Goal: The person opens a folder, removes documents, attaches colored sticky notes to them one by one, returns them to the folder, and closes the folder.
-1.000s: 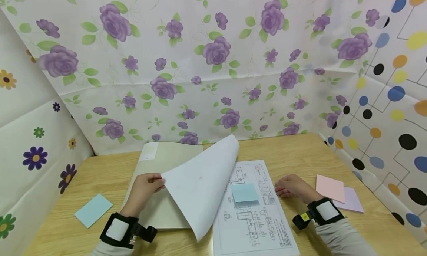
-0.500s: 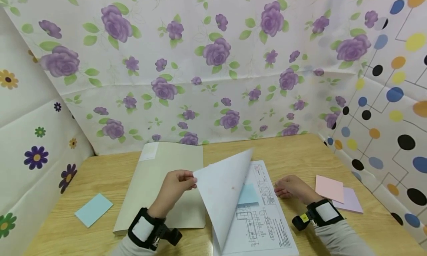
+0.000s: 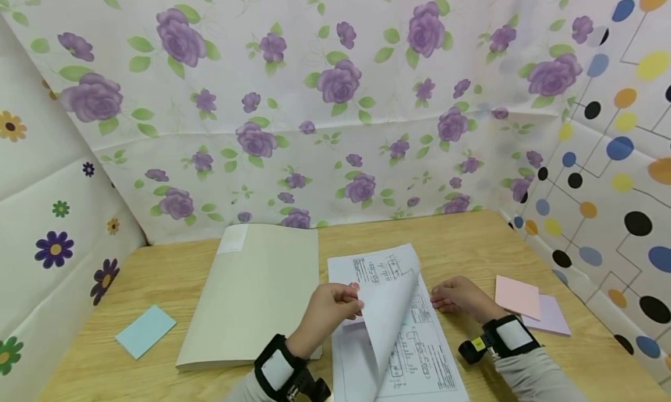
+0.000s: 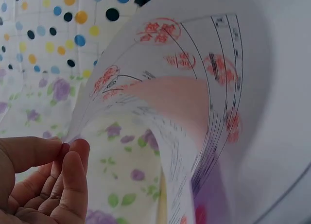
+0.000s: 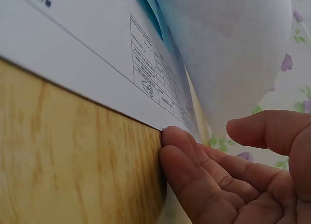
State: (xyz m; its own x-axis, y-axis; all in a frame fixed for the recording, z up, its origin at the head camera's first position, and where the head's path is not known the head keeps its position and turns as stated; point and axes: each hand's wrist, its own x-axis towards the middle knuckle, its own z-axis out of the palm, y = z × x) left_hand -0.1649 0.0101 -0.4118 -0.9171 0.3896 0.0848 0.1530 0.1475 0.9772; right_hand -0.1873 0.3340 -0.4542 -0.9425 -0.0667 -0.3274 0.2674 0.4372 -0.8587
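Note:
In the head view my left hand pinches the left edge of a sheet of paper, curled over a stack of technical drawings. Thumb and fingertips meet at that edge in the left wrist view. Red stamps, a pink sticky note and part of a purple one show there on the papers. My right hand rests at the stack's right edge, fingers loosely bent, fingertips right at the paper's side. In the right wrist view a blue sticky note peeks from under the curled sheet.
A closed beige folder lies left of the stack. Farther left is a light blue note pad. Pink and lilac note pads overlap to the right. Patterned cloth walls off the back and sides of the wooden table.
My left hand has moved right from over the folder, bringing the sheet across the stack. The blue sticky note is now mostly covered and the sheet's drawing side shows. The right hand stayed put.

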